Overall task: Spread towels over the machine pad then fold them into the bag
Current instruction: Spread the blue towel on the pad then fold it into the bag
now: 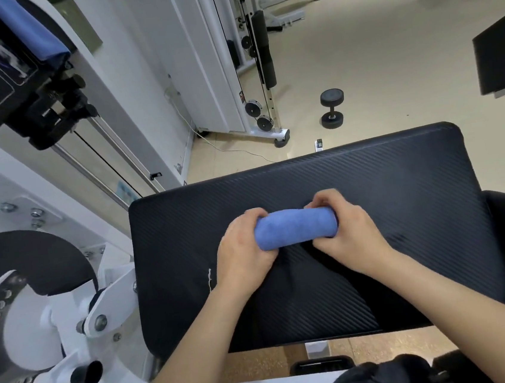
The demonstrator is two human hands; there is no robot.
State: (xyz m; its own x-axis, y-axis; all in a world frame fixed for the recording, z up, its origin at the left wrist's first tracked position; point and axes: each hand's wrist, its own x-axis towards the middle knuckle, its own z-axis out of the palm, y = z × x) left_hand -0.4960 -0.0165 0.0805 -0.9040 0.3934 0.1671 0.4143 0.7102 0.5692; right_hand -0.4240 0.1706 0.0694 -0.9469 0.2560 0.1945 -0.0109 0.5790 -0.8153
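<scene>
head view. your left hand (245,249) curls round the left end of a rolled blue towel (295,226). your right hand (350,228) curls round its right end, fingers over the top. both hands grip the roll; neither is spread. the roll lies crosswise, left to right, over the middle of the black machine pad (401,194). whether it rests on the pad or is held just above it: cannot tell. the pad surface is ribbed in a diagonal weave. a short white thread (209,278) lies near its left edge, just beside your left wrist. both forearms are bare and come in from the bottom edge.

upper left: a second blue towel (32,33) hangs draped over a black part of the white machine.

floor beyond the pad: one black dumbbell (332,108), well apart from the pad, with a white cable machine (250,66) to its left.

bottom right edge: a dark fabric object (386,377), too cropped to tell what it is.
</scene>
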